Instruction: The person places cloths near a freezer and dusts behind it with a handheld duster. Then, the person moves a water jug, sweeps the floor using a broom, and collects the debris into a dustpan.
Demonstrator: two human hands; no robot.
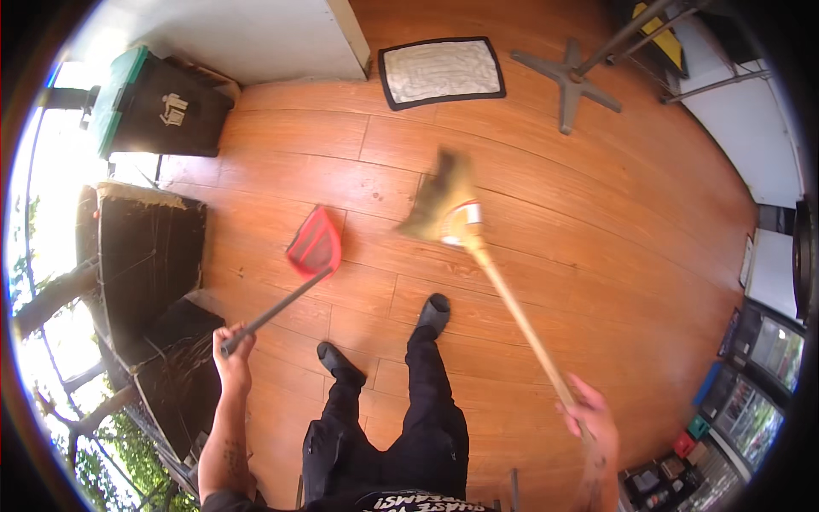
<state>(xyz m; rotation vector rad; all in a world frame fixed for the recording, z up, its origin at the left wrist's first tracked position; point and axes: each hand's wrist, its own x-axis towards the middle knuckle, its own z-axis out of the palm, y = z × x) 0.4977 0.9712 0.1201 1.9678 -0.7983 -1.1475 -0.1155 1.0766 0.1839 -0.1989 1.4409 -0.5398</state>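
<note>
My left hand [235, 349] is closed around the dark handle of a red dustpan [316, 242], whose pan is out in front at left centre. In my right hand [587, 409] is the light wooden handle of a broom [461, 217]. Its head of dark and tan bristles, blurred, lies to the right of the dustpan and apart from it. Both tools are over the orange-brown plank floor [377, 141], ahead of my feet. Whether the bristles touch the floor, I cannot tell.
A mat [443, 72] with a black border lies ahead. The star-shaped base [569, 80] of a stand is at upper right. Along the left are a dark bin [176, 105] with a green lid and a worn dark sofa-like piece [153, 256]. White cabinets [736, 121] line the right.
</note>
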